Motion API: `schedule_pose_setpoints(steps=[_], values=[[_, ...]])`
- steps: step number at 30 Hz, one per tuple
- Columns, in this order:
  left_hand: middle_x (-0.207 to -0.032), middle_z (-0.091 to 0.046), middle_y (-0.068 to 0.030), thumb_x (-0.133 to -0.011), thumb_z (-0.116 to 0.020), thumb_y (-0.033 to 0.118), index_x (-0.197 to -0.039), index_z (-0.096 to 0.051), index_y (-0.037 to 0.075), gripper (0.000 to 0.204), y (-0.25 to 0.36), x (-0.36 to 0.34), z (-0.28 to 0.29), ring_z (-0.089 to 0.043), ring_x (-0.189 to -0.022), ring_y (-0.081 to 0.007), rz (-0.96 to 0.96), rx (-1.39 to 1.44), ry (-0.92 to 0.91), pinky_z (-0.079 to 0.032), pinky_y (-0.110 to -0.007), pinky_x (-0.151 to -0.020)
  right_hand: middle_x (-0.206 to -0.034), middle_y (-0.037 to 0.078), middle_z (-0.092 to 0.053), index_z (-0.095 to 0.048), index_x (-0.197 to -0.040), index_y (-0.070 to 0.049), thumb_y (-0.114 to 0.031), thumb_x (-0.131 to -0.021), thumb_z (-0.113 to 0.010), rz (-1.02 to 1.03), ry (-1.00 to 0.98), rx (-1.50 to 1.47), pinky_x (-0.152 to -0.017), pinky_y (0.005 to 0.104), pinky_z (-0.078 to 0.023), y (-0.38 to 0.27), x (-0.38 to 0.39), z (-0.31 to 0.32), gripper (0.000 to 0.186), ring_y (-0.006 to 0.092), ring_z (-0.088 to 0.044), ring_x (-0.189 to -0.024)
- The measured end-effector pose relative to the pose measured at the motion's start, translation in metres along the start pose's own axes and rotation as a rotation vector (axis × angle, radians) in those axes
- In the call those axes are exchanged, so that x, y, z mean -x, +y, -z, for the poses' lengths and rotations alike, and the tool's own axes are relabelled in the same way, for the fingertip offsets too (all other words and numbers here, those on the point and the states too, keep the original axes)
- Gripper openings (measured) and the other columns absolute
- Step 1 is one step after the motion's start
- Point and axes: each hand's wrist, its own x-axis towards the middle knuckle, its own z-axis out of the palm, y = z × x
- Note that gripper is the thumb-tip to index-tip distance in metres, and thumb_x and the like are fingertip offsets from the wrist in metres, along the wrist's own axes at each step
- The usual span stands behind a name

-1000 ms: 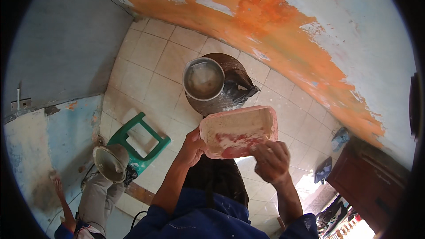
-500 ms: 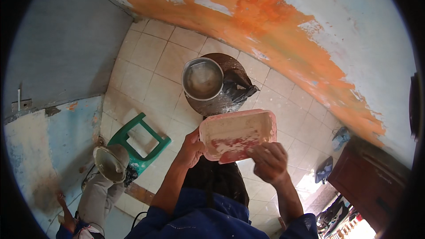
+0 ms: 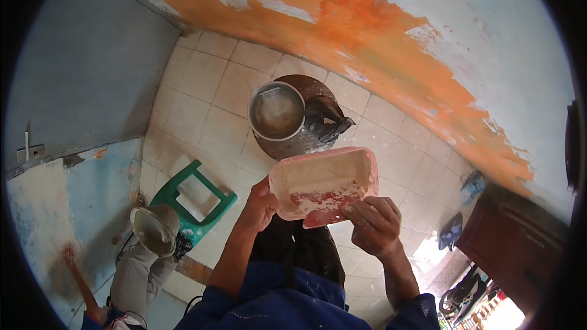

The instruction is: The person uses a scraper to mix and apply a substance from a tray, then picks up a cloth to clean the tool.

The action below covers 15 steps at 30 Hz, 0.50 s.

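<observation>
A pinkish-red rectangular tray (image 3: pixel 281 180), coated inside with pale dried putty, is held tilted in front of me. My left hand (image 3: pixel 260 206) grips its left side, fingers wrapped round the rim. At the near right corner, my right hand (image 3: pixel 374 221) is closed on a flat red scraper (image 3: pixel 322 217) that lies against the tray's near side. Bare red patches show through the putty beside the scraper. Beyond the tray, a metal pot (image 3: pixel 276 110) of cloudy water stands on a round brown stool (image 3: pixel 269 146), with a black plastic bag (image 3: pixel 324 123) beside it.
A green plastic stool (image 3: pixel 220 198) stands on the tiled floor to my left, with a putty-smeared bucket (image 3: pixel 153 230) next to it. Another person's hand (image 3: pixel 69 254) touches the left wall. A patchy orange wall (image 3: pixel 367 36) rises ahead; a brown cabinet (image 3: pixel 507 244) is at right.
The tray has tipped slightly and more red shows inside it. My right hand has moved a little right with the scraper. The other person's hand has moved up the left wall.
</observation>
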Motion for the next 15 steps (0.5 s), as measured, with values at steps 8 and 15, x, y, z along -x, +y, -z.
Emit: schedule_pose_setpoints(steps=[8,15], values=[[-0.122,-0.058,-0.0174,-0.062,-0.049,-0.004,-0.129,-0.045,-0.009,0.068,-0.016,-0.010,0.018,-0.059,-0.113,-0.0260,-0.034,0.088,-0.073,-0.049,-0.036,-0.097,-0.094,0.005,-0.062,-0.068,-0.084,-0.005,-0.006,-0.056,-0.069,-0.037,-0.208,0.029,-0.066,0.0345,-0.049,-0.003,-0.009,0.008,0.028,0.0216,-0.060,-0.088],[-0.129,-0.052,-0.0198,-0.061,-0.053,-0.001,-0.137,-0.037,-0.004,0.078,-0.047,-0.021,0.047,-0.052,-0.121,-0.0311,-0.025,0.351,-0.263,-0.044,-0.043,-0.102,-0.100,0.006,-0.061,-0.067,-0.093,-0.006,-0.010,-0.054,-0.066,0.098,-0.246,0.113,-0.068,0.0354,-0.049,-0.025,-0.020,0.008,0.040,0.0226,-0.058,-0.094]])
